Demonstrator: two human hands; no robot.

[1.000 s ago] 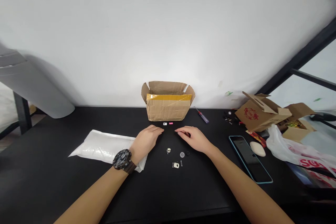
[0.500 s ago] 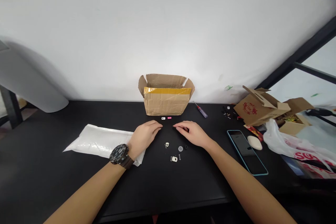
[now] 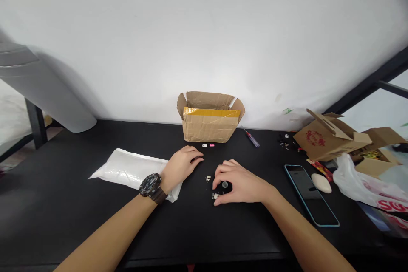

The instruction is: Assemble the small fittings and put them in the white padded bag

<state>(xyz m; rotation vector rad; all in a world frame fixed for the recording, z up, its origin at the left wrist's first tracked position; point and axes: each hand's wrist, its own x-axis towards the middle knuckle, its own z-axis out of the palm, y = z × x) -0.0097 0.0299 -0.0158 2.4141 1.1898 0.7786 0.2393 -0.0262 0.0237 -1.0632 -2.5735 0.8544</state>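
Observation:
My right hand (image 3: 240, 182) is over the small parts, thumb and fingers spread apart with nothing visible between them. Under its arch lie a translucent round disc (image 3: 225, 184) and a small white piece (image 3: 217, 196), partly covered by the thumb. A little further left sits another small whitish part (image 3: 208, 177) with a tiny dark bit beside it. My left hand (image 3: 183, 165), wearing a dark watch (image 3: 150, 185), rests by the right end of a white plastic mailer (image 3: 134, 169). Its fingers are loosely bent, thumb apart, and no object shows in them.
An open cardboard box (image 3: 211, 125) stands against the wall, with a white piece (image 3: 204, 145) and a pink piece (image 3: 212, 145) before it. Rightward lie a screwdriver (image 3: 253, 138), a phone (image 3: 310, 195), a white rounded case (image 3: 321, 183), another carton (image 3: 321, 138) and a plastic bag (image 3: 360, 182).
My right hand has moved down toward me, from beside the left fingertips to over the small parts, and its fingers have spread. The view has shifted slightly left; my left hand stays near the mailer.

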